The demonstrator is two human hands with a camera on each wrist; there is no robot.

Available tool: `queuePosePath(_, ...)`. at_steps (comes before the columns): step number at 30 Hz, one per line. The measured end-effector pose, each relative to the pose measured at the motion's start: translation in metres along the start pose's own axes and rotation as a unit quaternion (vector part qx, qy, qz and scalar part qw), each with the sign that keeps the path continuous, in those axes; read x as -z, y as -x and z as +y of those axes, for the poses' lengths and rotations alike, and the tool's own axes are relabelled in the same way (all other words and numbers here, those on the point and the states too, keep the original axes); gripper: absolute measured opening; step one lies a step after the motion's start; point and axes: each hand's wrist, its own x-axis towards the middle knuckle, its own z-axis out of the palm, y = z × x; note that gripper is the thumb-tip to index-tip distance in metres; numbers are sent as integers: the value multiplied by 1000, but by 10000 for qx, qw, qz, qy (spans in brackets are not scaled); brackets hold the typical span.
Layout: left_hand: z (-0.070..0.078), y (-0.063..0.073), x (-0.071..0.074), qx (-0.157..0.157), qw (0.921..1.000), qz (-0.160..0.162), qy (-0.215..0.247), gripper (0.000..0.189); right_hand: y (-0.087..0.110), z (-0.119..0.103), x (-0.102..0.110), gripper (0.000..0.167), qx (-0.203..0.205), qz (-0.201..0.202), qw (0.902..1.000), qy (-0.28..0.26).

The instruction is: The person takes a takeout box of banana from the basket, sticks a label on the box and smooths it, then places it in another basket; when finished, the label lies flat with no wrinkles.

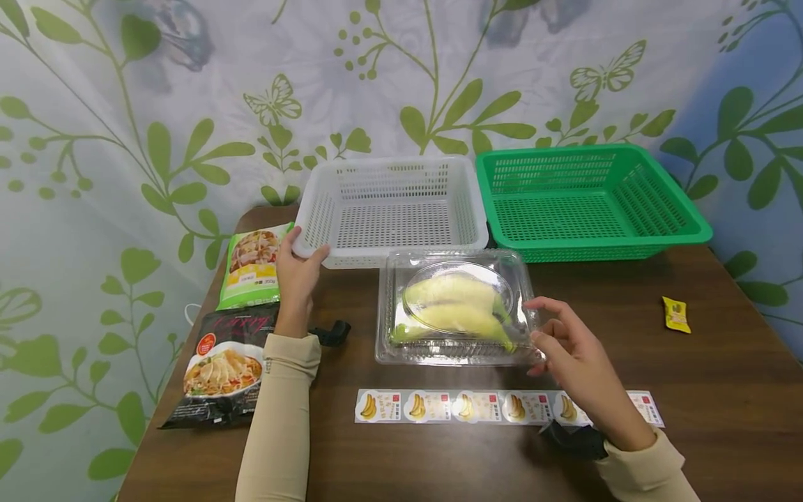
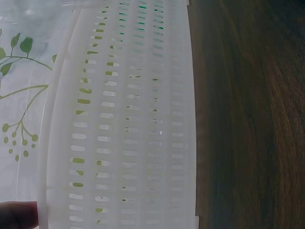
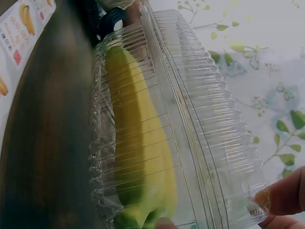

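**Both hands on plastic: basket at the left, banana box at the right**

The clear clamshell box (image 1: 456, 307) sits shut on the tabletop (image 1: 721, 390), 2 bananas (image 1: 454, 307) inside. Right hand (image 1: 574, 355) is at the box's near right corner, grip closed on that corner between thumb and fingers (image 3: 286, 195). Touching the box's far side stands the white basket (image 1: 392, 206); the left hand (image 1: 297, 268) holds its near left corner, thumb over the rim. Right of that basket, a green basket (image 1: 590, 199). Nearer than the box lies a strip of banana stickers (image 1: 464, 406). Left of the box: 2 food pouches (image 1: 235, 328). Far right, a small yellow packet (image 1: 676, 314).
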Motion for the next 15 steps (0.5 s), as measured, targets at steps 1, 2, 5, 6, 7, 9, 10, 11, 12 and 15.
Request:
queuePosePath(1, 0, 0, 0, -2, 10000, -10, 6, 73, 0, 2, -1, 39, 1, 14, 10000, 36)
queuePosePath(2, 0, 0, 0, -12, 10000, -18, 19, 73, 1, 3, -3, 39, 8, 28, 10000, 50)
queuePosePath(5, 0, -1, -1, -17, 10000, -10, 23, 73, 0, 8, -6, 40, -9, 110, 9999, 119)
queuePosePath(6, 0, -1, -1, -16, 10000, -3, 21, 73, 0, 10, -7, 41, -26, 137, 9998, 136)
queuePosePath(7, 0, -1, -1, -9, 10000, 4, 21, 73, 0, 11, -7, 41, -55, 158, 9997, 153)
queuePosePath(9, 1, -1, -2, 2, 10000, 22, 12, 73, -1, 15, -8, 41, -111, 184, 9996, 169)
queuePosePath(10, 1, -1, -2, -1, 10000, 28, 19, 73, -2, 16, -9, 41, -132, 185, 9996, 153)
queuePosePath(11, 1, -1, -2, -3, 10000, 33, 17, 73, -3, 18, -9, 41, -149, 182, 9996, 149)
queuePosePath(12, 1, 0, -2, -15, 10000, 32, 38, 73, -3, 19, -9, 41, -167, 175, 9996, 141)
queuePosePath(15, 1, 0, -2, -73, 9999, 13, 113, 73, -6, 23, -8, 40, -204, 160, 9996, 129)
